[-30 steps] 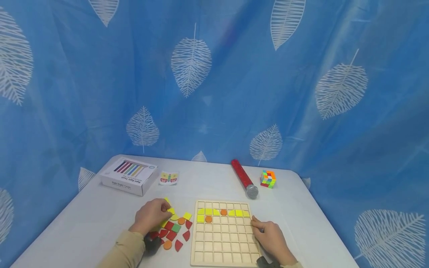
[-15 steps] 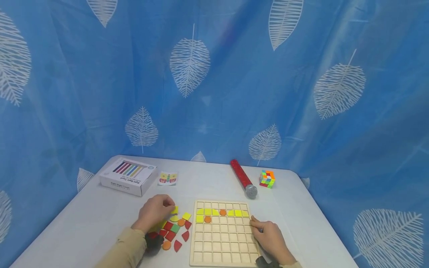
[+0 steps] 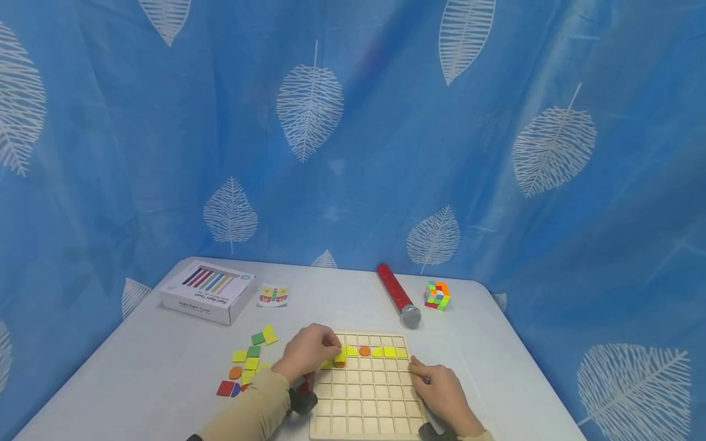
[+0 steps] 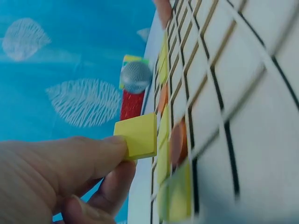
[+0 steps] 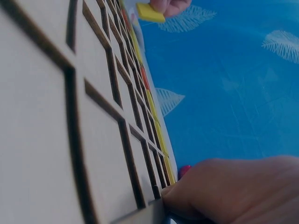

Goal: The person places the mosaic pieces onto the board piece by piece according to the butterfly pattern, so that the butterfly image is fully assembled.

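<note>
My left hand [image 3: 311, 350] pinches a yellow square tile [image 4: 138, 135] between thumb and fingers, over the upper left of a wooden grid board [image 3: 364, 407]. Yellow pieces and two orange discs sit in the board's upper cells; one orange disc [image 4: 178, 142] shows close below the held tile in the left wrist view. My right hand [image 3: 441, 391] grips the board's right edge, its thumb at the rim in the right wrist view. The left hand hides part of the filled cells in the head view.
Loose yellow, green, red and orange pieces [image 3: 250, 364] lie left of the board. Behind stand a white box [image 3: 208, 291], a butterfly pattern card [image 3: 273, 295], a red microphone [image 3: 398, 293] and a puzzle cube [image 3: 437, 296]. A blue leaf-patterned curtain [image 3: 353, 153] surrounds the table.
My left hand has moved right from the loose pieces to over the board, carrying a yellow tile. The right hand stays at the board's right edge.
</note>
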{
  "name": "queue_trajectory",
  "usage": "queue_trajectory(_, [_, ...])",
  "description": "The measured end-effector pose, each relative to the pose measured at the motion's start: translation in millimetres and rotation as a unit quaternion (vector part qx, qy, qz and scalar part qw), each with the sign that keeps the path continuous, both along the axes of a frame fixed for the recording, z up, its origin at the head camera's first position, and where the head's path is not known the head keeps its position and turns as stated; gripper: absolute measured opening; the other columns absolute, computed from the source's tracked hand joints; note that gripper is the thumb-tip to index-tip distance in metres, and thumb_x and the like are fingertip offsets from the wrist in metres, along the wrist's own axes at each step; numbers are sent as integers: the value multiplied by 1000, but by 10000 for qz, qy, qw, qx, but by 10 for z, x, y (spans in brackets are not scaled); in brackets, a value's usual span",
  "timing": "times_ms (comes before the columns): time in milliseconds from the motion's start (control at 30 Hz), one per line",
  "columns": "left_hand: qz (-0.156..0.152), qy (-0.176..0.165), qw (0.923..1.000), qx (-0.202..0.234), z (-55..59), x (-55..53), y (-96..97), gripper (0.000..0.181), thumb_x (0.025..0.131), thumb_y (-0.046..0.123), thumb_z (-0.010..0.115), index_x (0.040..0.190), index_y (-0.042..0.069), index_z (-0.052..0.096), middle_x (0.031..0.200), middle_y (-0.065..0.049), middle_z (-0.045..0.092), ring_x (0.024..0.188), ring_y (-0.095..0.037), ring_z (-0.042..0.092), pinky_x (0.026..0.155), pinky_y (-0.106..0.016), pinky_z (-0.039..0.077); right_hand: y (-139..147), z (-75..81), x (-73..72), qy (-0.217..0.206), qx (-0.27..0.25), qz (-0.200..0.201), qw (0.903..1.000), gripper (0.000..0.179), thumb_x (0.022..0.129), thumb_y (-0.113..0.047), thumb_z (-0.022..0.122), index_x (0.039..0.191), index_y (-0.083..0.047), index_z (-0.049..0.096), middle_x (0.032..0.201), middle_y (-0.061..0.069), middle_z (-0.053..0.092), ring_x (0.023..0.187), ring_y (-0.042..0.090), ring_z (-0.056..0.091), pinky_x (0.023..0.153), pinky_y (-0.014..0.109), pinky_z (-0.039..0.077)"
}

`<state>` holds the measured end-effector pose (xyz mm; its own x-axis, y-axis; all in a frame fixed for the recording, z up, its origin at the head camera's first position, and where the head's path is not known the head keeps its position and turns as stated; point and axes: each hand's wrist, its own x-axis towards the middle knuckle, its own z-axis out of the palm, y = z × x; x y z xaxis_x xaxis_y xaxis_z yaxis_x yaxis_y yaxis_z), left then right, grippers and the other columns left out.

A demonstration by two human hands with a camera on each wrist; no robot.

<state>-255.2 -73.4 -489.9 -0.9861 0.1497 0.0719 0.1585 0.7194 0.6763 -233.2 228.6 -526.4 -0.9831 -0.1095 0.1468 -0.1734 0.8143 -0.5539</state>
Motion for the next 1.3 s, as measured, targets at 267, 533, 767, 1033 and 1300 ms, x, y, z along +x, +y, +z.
queue_trajectory(267, [-68, -50, 10000, 17, -49, -66, 237, 11, 87, 20, 80, 80, 23, 72, 80, 11, 67, 75, -10, 58, 70, -37, 49, 1, -3, -5, -62, -22, -19, 10000, 23, 91, -16, 73, 113, -11, 78, 130, 6, 70, 118, 31, 69, 96, 52, 54])
queue_trajectory(533, [-77, 34, 9999, -121, -85, -68, 283, 11, 86, 19, 80, 80, 22, 71, 81, 11, 67, 74, -10, 57, 66, -35, 47, 10, 7, -11, -51, 63, 21, 10000, 22, 91, -16, 73, 112, -11, 79, 129, 6, 71, 117, 31, 70, 95, 52, 54])
queue_trajectory(767, [-109, 99, 9995, -286, -83, -61, 320, 11, 85, 18, 80, 79, 22, 72, 80, 11, 66, 73, -10, 56, 67, -34, 48, 15, 3, -16, -100, 50, 63, 9999, 23, 91, -17, 73, 112, -11, 79, 129, 6, 71, 116, 32, 70, 94, 52, 55])
queue_trajectory(1033, [-140, 144, 9985, -516, -115, -86, 332, 10, 84, 19, 82, 79, 23, 74, 78, 12, 66, 72, -9, 56, 66, -34, 47, 11, -2, -2, -47, 63, 70, 9999, 22, 90, -17, 73, 111, -12, 79, 127, 6, 72, 115, 32, 71, 93, 52, 55])
queue_trajectory(1300, [-210, 401, 9973, -574, -129, -68, 257, 10, 85, 21, 81, 79, 26, 74, 79, 13, 67, 71, -8, 56, 64, -34, 47, 3, 3, 3, -16, 133, 17, 9999, 21, 89, -17, 74, 109, -13, 80, 126, 5, 72, 115, 32, 71, 85, 45, 60])
